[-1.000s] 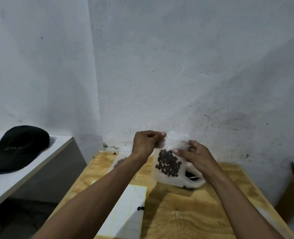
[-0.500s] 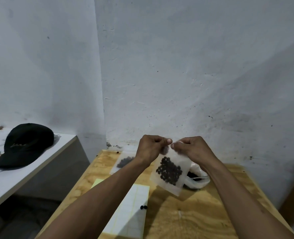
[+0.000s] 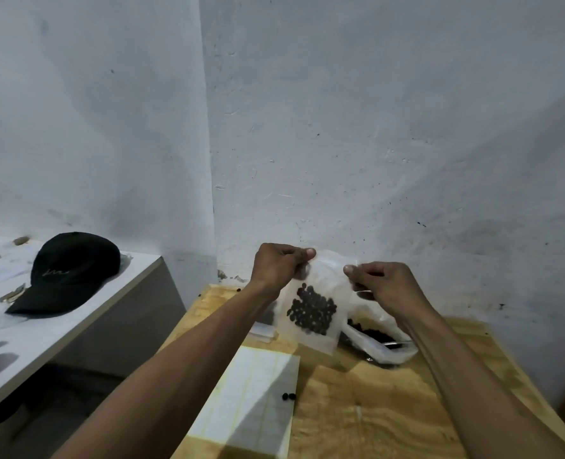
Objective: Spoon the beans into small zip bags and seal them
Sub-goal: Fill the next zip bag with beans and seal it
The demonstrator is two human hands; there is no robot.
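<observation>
Left hand [image 3: 279, 268], right hand [image 3: 385, 284] pinch zip bag [image 3: 311, 329] top; black cap [image 3: 67, 271] on side shelf [image 3: 86, 321]; 2 stray beans [image 3: 288, 396] below.

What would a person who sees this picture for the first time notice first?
Most striking is the small zip bag of dark beans held up in the middle, above the wooden table. The left hand and the right hand each pinch one top corner of it. After that, the eye goes to the black cap on the white shelf at the left.
</observation>
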